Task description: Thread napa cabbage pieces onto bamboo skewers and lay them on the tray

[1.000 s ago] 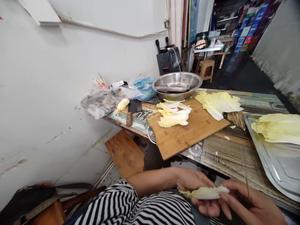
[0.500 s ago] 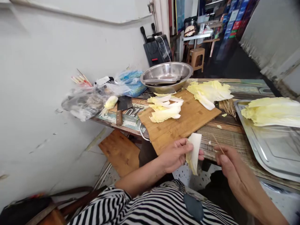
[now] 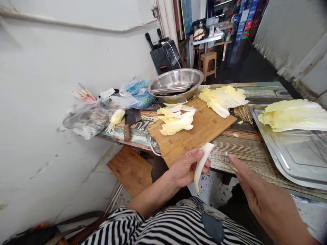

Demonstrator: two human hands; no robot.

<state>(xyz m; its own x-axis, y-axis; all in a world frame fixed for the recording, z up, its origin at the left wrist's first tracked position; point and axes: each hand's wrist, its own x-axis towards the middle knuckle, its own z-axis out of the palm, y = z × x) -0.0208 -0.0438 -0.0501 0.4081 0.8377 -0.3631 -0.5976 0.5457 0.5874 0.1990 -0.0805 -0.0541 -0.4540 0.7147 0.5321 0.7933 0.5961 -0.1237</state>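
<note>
My left hand (image 3: 186, 166) pinches a strip of napa cabbage leaf (image 3: 202, 163), turned nearly edge-on, in front of the board. My right hand (image 3: 255, 187) grips a thin wooden skewer (image 3: 222, 161) whose tip points left, close to the strip's upper right edge; whether they touch I cannot tell. Several cut cabbage pieces (image 3: 177, 119) lie on the wooden cutting board (image 3: 178, 146). Larger cabbage leaves (image 3: 224, 98) rest over its far right corner, beside a bundle of skewers (image 3: 244, 113).
A metal tray (image 3: 288, 163) at right holds more cabbage leaves (image 3: 293, 115). Behind the board stands a steel basin (image 3: 176, 97). To the left lie a cleaver (image 3: 129, 124), a small cabbage heart (image 3: 117, 116) and plastic bags (image 3: 92, 117) against the wall.
My left hand has turned the cabbage strip from broad side to edge-on. My right hand has swung the skewer down to point left, its tip nearer the strip. The view has shifted slightly.
</note>
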